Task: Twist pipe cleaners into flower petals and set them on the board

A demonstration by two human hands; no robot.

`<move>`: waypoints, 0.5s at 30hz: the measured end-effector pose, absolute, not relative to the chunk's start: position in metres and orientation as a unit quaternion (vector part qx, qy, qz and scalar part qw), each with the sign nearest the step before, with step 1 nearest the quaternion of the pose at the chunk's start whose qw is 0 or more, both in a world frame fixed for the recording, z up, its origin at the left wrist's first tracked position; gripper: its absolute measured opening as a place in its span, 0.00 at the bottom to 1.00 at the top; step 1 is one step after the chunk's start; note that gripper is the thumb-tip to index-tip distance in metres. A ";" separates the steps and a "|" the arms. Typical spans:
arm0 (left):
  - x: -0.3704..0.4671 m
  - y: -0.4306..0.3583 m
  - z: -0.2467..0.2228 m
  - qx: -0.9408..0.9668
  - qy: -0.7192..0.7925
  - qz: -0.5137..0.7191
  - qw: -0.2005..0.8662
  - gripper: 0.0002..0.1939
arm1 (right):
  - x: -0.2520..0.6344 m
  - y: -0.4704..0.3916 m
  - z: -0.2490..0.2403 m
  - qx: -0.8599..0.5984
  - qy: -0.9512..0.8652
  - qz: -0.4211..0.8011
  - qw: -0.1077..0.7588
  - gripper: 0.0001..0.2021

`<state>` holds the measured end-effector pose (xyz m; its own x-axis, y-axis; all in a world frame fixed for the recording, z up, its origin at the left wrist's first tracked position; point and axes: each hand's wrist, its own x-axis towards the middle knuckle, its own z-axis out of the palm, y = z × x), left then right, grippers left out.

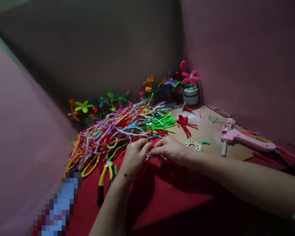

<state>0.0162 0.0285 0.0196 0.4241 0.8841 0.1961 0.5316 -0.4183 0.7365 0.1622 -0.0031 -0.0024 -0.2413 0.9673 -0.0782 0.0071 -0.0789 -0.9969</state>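
Fiddly handwork, I'd guess: left hand [134, 154] and right hand [171, 149] pinching, fingers [146, 148] together, small shiny grey piece [148, 156] at their 6 o'clock; steadiness needed next.

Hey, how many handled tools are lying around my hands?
2: pliers, left of the left hand, and a pink glue gun, right of the right hand. More may be hidden under the fuzzy stems.

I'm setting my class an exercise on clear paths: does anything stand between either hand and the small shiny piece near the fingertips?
Nothing visible does. The small shiny piece sits beside the right hand and just below the left hand, with no other object showing in between; what lies hidden cannot be told.
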 end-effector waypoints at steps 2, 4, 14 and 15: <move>0.015 0.030 0.021 0.787 0.430 0.285 0.338 0.12 | 0.162 -0.003 -0.003 -0.443 -0.535 0.592 0.409 0.11; 0.013 0.031 0.022 0.795 0.410 0.278 0.349 0.12 | 0.163 -0.004 -0.001 -0.429 -0.544 0.599 0.403 0.11; 0.014 0.028 0.025 0.823 0.394 0.278 0.301 0.09 | 0.165 -0.002 -0.006 -0.438 -0.552 0.586 0.400 0.14; 0.015 0.028 0.025 0.812 0.398 0.277 0.325 0.09 | 0.164 -0.002 -0.007 -0.427 -0.547 0.601 0.397 0.13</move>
